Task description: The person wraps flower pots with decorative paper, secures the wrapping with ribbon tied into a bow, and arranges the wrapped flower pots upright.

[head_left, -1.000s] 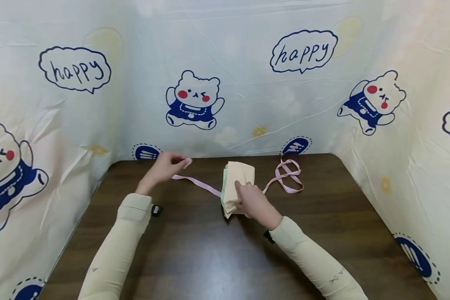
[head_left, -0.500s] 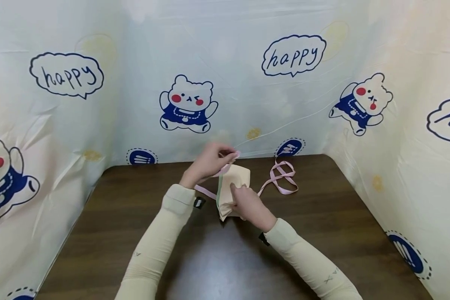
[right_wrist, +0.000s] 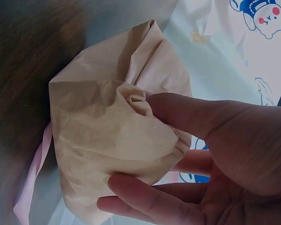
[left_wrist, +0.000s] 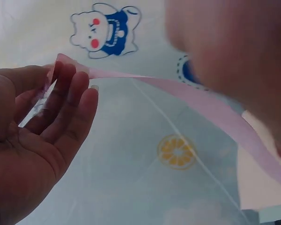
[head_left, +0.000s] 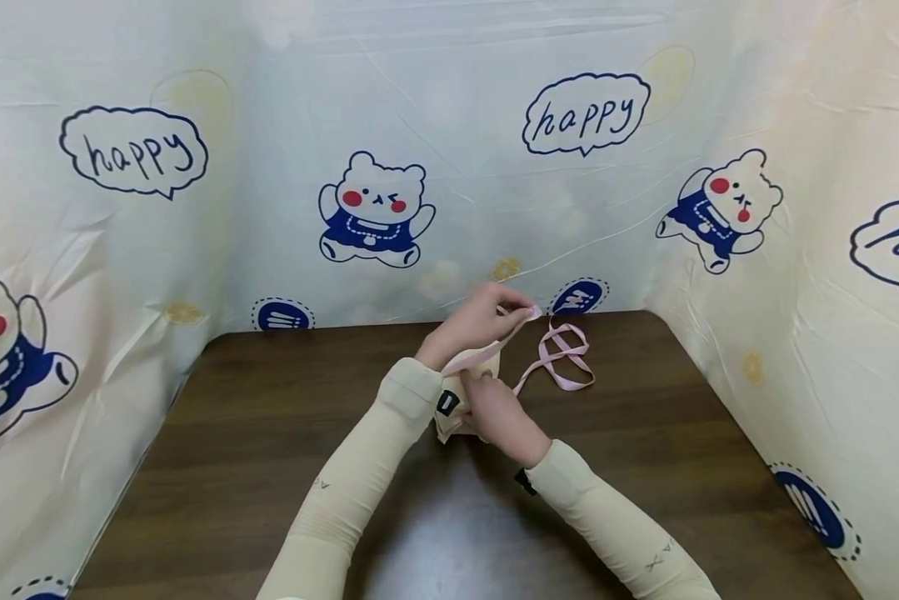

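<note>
I count two hands over one dark wooden table (head_left: 269, 442). The left hand (head_left: 473, 323) pinches a raised length of pink ribbon (left_wrist: 201, 101) between thumb and fingertips, across one tan paper bag (right_wrist: 107, 126) at the table's far middle. The right hand (head_left: 505, 417) is partly closed, gripping the bag, thumb against its folds. One looped length of ribbon (head_left: 546, 359) lies farther right; whether both lengths join, I can't tell.

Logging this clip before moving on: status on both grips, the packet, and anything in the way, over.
Left grip pinching pink ribbon. Right grip holding paper packet. Ribbon runs across packet; left arm partly hides it in head view.
</note>
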`<state>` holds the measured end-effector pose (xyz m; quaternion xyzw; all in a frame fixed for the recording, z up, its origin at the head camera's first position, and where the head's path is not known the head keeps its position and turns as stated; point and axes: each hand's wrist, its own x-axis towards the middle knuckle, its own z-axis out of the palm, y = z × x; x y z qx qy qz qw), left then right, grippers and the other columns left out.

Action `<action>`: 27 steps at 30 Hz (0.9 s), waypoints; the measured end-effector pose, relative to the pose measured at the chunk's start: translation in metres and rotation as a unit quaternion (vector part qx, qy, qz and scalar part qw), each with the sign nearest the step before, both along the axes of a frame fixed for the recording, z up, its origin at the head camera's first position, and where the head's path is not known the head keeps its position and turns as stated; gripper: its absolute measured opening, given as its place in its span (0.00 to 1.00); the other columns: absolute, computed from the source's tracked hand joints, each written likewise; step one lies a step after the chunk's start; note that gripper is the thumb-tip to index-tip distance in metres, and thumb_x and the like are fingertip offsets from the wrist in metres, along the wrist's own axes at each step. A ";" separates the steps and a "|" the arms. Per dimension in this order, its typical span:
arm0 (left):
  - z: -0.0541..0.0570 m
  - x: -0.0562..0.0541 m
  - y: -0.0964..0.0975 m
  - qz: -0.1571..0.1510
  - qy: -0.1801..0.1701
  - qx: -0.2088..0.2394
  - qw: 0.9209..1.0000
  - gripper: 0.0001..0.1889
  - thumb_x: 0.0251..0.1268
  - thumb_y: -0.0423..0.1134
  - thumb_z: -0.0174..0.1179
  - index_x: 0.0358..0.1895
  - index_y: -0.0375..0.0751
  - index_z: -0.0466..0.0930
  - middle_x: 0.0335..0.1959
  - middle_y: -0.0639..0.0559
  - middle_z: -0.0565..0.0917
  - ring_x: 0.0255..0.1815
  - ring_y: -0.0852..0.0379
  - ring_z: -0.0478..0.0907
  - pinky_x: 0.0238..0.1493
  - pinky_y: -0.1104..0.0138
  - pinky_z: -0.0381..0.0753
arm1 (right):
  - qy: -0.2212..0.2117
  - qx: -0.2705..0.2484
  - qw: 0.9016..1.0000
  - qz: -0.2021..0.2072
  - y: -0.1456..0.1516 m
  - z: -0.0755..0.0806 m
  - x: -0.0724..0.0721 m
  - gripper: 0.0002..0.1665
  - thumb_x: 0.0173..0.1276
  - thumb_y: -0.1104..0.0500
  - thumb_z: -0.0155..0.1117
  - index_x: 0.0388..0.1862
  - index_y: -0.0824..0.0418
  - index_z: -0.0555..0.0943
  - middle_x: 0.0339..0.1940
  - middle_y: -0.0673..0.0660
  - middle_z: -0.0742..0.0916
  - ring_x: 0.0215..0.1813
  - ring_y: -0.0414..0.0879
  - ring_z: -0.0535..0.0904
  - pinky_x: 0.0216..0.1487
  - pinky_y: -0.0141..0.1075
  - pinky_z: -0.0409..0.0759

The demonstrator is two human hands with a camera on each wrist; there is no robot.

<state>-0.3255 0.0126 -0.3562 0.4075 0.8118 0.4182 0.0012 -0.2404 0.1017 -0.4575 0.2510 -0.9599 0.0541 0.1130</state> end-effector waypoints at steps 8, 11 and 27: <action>-0.037 -0.007 -0.012 0.011 -0.047 -0.036 0.998 0.16 0.79 0.42 0.56 0.60 0.40 0.84 0.50 0.47 0.88 0.50 0.56 0.83 0.56 0.63 0.81 | 0.004 0.010 1.000 -0.005 0.000 0.000 0.001 0.39 0.55 0.52 0.83 0.60 0.67 0.75 0.28 0.60 0.84 0.32 0.55 0.84 0.34 0.46 0.85; -0.050 0.001 -0.030 0.031 -0.055 -0.028 0.998 0.16 0.78 0.42 0.56 0.59 0.40 0.85 0.53 0.48 0.87 0.52 0.55 0.83 0.56 0.62 0.83 | -0.003 0.023 1.000 -0.010 0.000 0.001 0.001 0.40 0.55 0.51 0.83 0.60 0.68 0.76 0.28 0.60 0.85 0.33 0.56 0.84 0.35 0.47 0.85; -0.136 0.069 -0.104 0.088 -0.020 0.007 0.996 0.21 0.65 0.30 0.65 0.61 0.32 0.82 0.65 0.39 0.78 0.65 0.44 0.78 0.59 0.49 0.81 | -0.072 0.002 0.997 -0.019 0.001 0.003 0.000 0.45 0.61 0.50 0.78 0.70 0.71 0.72 0.41 0.69 0.87 0.40 0.61 0.86 0.40 0.50 0.86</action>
